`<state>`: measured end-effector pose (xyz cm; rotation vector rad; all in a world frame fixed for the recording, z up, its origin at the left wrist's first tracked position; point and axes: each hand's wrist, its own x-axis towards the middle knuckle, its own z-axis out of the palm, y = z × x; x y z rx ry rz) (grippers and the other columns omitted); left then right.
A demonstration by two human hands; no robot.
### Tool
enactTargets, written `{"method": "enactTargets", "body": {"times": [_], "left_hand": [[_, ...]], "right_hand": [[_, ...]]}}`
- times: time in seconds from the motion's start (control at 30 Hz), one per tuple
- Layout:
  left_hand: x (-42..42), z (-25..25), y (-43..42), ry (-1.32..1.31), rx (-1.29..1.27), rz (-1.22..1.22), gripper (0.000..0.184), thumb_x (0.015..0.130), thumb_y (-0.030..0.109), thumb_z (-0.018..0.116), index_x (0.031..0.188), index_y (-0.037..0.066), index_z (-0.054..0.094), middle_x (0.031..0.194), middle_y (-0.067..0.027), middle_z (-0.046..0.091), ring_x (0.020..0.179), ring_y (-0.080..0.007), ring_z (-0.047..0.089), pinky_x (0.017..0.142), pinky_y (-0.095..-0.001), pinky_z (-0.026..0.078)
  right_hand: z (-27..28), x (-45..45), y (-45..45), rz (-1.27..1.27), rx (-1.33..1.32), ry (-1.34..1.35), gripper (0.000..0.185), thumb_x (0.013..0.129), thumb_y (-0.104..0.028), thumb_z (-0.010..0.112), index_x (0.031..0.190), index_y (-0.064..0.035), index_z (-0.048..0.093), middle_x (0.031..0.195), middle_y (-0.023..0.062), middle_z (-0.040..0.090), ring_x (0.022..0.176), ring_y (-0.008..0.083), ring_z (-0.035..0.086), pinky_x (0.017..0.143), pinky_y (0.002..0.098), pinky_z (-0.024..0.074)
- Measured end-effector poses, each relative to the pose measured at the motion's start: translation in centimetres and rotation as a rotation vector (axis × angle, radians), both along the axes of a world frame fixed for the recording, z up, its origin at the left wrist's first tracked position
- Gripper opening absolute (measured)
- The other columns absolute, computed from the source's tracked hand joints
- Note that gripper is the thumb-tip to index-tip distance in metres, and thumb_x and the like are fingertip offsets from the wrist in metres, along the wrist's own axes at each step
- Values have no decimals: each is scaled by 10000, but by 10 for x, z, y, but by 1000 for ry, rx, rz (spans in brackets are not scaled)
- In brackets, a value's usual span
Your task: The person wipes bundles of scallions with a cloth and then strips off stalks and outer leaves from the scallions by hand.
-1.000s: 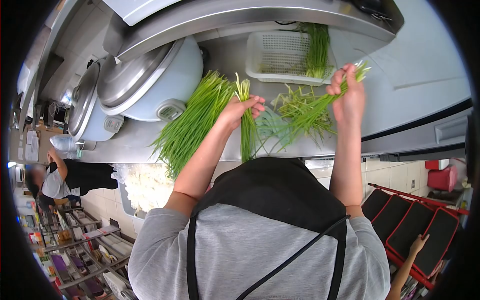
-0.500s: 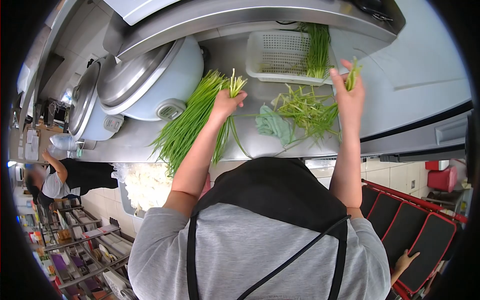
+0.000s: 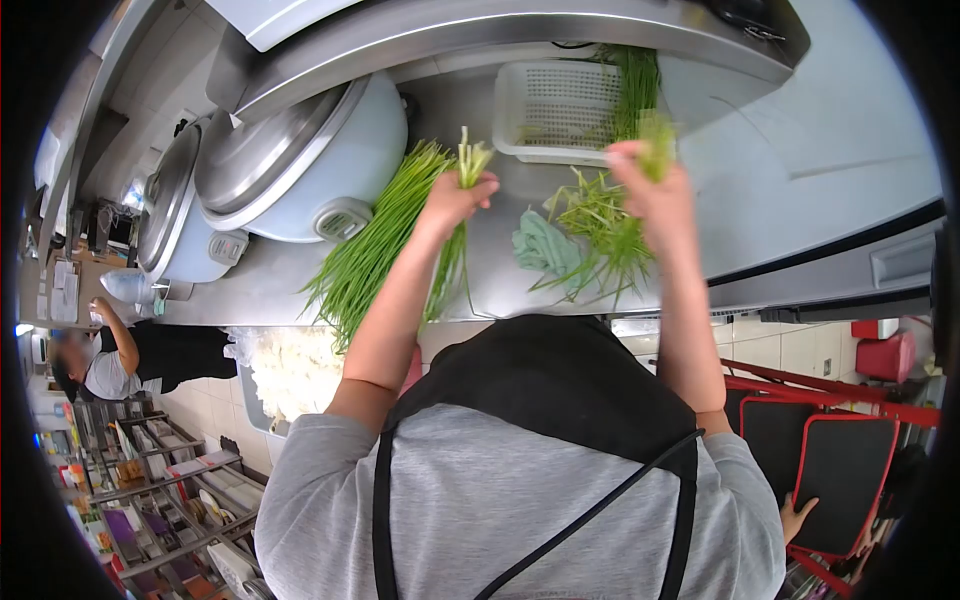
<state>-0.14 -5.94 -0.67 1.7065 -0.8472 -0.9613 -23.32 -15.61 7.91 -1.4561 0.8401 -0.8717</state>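
My left hand [image 3: 458, 203] is closed around a small bunch of chives [image 3: 474, 160], their pale cut ends sticking up above the fingers. Under and beside that forearm spreads a large heap of long green chives [image 3: 380, 240] on the steel counter. My right hand [image 3: 655, 195], smeared by motion, grips a clump of yellow-green chive leaves [image 3: 657, 143]. Just below it lies a loose pile of yellowish chive scraps [image 3: 600, 215]. A crumpled pale green cloth [image 3: 545, 243] rests left of the scraps.
A white perforated basket [image 3: 510, 125] holding more chives [image 3: 637, 85] stands behind the scraps. Two big cookers [image 3: 300, 180] occupy the counter's left. Below its edge is a tub of white pieces [image 3: 295, 380]. A co-worker [image 3: 130, 355] stands far left; another person's hand [image 3: 795, 518] touches red-framed black panels [image 3: 850, 480].
My right hand has swung left with its clump, over the scrap pile. My left hand has barely moved. At the lower right, the red-framed panels have shifted.
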Motion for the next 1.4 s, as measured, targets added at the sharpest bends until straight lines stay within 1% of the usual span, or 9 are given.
{"method": "enactTargets", "body": {"times": [0.13, 0.23, 0.3, 0.4, 0.67, 0.83, 0.97, 1.17, 1.4], "left_hand": [[-47, 22, -5, -32, -10, -106, 255, 730, 117, 606, 952, -4, 573, 645, -28, 549, 500, -67, 438, 451, -206, 336], [-56, 16, -6, -140, -200, -202, 201, 732, 146, 616, 874, 7, 584, 643, -36, 556, 545, -93, 497, 501, -212, 387], [-51, 15, -4, 98, -27, -315, 237, 748, 145, 595, 932, -3, 574, 743, -35, 577, 652, -94, 515, 587, -227, 410], [-47, 15, 3, 356, -33, -307, 225, 781, 185, 588, 869, -21, 563, 696, -63, 573, 602, -114, 527, 567, -230, 428], [-43, 3, 3, 579, -24, -97, 214, 829, 181, 519, 910, -16, 539, 761, -100, 599, 587, -120, 528, 559, -232, 449], [-38, -4, 1, 444, -23, -82, 211, 815, 166, 527, 907, -23, 540, 761, -114, 608, 565, -120, 518, 539, -235, 429], [-38, -6, 2, 353, -32, -86, 215, 809, 170, 537, 897, -26, 546, 750, -114, 611, 563, -121, 513, 547, -238, 421], [-48, -1, 1, 319, -46, -219, 241, 815, 179, 527, 930, -32, 547, 775, -127, 615, 596, -132, 533, 585, -243, 426], [-43, -6, 4, 423, 10, -243, 276, 827, 207, 506, 964, -31, 534, 799, -123, 617, 610, -136, 539, 574, -250, 432]], "right_hand": [[-55, 51, 11, 233, -216, 83, 255, 738, -255, 638, 801, -15, 583, 651, 6, 559, 570, 83, 492, 518, 212, 397], [-77, 61, 11, 159, -231, 99, 249, 740, -233, 640, 805, -1, 577, 645, 12, 561, 567, 78, 493, 509, 213, 393], [-81, 59, 7, 188, -66, -40, 199, 752, -194, 628, 787, -9, 564, 591, 2, 514, 514, 65, 450, 453, 206, 345], [-82, 48, 0, 271, 402, -186, 115, 736, -109, 618, 794, -39, 547, 547, -40, 425, 455, 30, 340, 392, 194, 243], [-99, 43, 1, 251, 549, -356, 211, 711, -56, 627, 893, -34, 522, 610, -44, 415, 473, 34, 344, 403, 180, 247], [-88, 38, 0, -11, 297, -171, 327, 701, -70, 638, 1011, -37, 541, 677, -17, 491, 491, 34, 368, 399, 179, 265], [-85, 38, -5, -46, -31, -59, 201, 705, -117, 638, 876, -16, 607, 736, 28, 538, 571, 115, 479, 539, 237, 399], [-106, 49, -3, -6, -504, 179, 184, 719, -141, 648, 819, 9, 614, 723, 57, 560, 654, 137, 545, 614, 241, 424], [-85, 29, -18, -91, -112, 61, 180, 695, -134, 657, 797, 8, 614, 744, 90, 567, 677, 156, 547, 610, 252, 422]]}}
